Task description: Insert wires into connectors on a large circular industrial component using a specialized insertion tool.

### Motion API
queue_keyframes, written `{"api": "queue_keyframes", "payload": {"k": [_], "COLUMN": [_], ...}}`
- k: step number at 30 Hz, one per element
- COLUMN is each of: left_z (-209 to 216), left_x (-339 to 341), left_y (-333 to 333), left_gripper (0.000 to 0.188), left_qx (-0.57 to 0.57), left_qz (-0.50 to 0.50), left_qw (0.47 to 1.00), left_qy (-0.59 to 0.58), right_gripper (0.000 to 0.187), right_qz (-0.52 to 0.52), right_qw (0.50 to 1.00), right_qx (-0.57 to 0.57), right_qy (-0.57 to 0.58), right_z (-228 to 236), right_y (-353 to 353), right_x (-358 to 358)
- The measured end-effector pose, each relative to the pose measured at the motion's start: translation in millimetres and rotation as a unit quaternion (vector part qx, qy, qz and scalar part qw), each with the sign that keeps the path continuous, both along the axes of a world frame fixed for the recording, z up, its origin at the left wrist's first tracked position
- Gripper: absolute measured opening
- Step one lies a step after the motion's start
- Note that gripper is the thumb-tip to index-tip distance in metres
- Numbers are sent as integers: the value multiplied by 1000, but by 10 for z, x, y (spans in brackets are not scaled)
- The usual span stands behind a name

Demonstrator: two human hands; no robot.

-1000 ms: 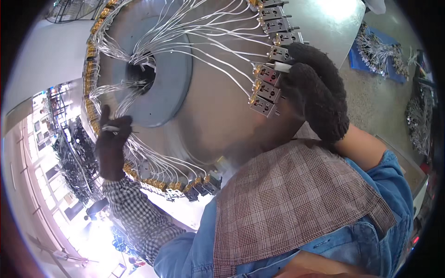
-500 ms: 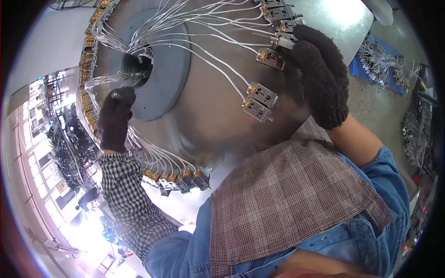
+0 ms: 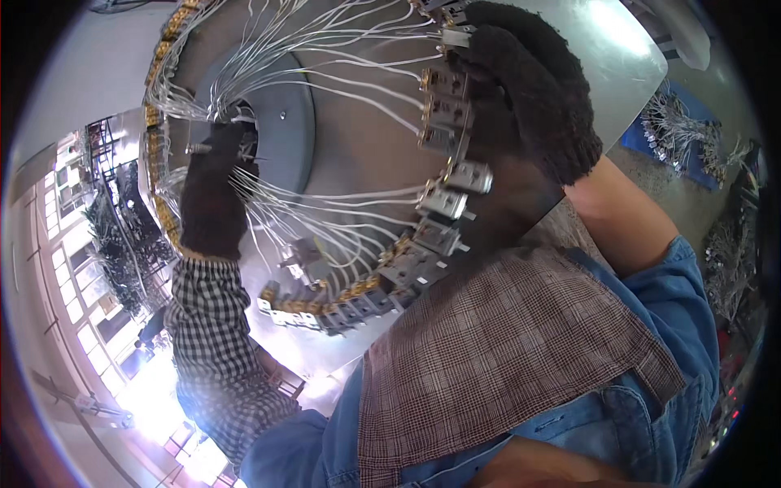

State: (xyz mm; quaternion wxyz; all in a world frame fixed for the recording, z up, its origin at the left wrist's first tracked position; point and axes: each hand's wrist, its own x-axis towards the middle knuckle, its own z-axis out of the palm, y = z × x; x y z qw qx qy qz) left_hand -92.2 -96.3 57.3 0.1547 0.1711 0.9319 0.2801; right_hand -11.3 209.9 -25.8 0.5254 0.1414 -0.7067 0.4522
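Note:
My gloved left hand [image 3: 213, 195] reaches to the hole of the grey hub ring [image 3: 297, 122], its fingers closed on a bundle of white wires [image 3: 268, 191] that fans out from beside it. A small metal piece [image 3: 198, 149] shows at its fingers; what it belongs to I cannot make out. At the upper right my gloved right hand [image 3: 533, 93] pinches a small metal connector block [image 3: 457, 37] on a wire; its fingertips are partly hidden. More connector blocks [image 3: 447, 114] with brass-coloured ends hang on white wires along the right and lower side of the round metal disc [image 3: 358, 154].
Brass-coloured pieces [image 3: 154, 154] line the disc's left edge. A shiny metal sheet [image 3: 610, 57] lies beyond my right hand. Bundled wired parts [image 3: 683, 134] rest on a blue sheet on the floor at right. A dark rack of hanging parts [image 3: 118, 236] stands at left.
My left hand has moved up to the hub hole. My right hand has shifted left and up. Several connector blocks have swung into a curved row at the lower right of the disc.

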Motion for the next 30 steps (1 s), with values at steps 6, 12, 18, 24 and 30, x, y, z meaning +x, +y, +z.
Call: {"api": "queue_keyframes", "payload": {"k": [6, 12, 18, 24, 30], "left_z": [195, 594, 832, 671, -182], "left_x": [298, 557, 650, 628, 447], "left_y": [20, 18, 321, 862, 1560], "left_gripper": [38, 36, 12, 7, 21], "left_qx": [-187, -172, -184, -66, 374], "left_qz": [-175, -106, 119, 67, 35], "left_qw": [939, 976, 973, 983, 927], "left_qy": [228, 81, 75, 160, -18], "right_gripper": [53, 34, 28, 30, 34], "right_qz": [51, 241, 237, 183, 202], "right_qw": [993, 774, 788, 782, 753], "right_qx": [93, -461, -407, -451, -476], "right_qy": [-55, -361, -397, -390, -406], "right_z": [25, 336, 387, 545, 402], "right_y": [237, 182, 332, 264, 255], "right_x": [75, 230, 351, 381, 539]}}
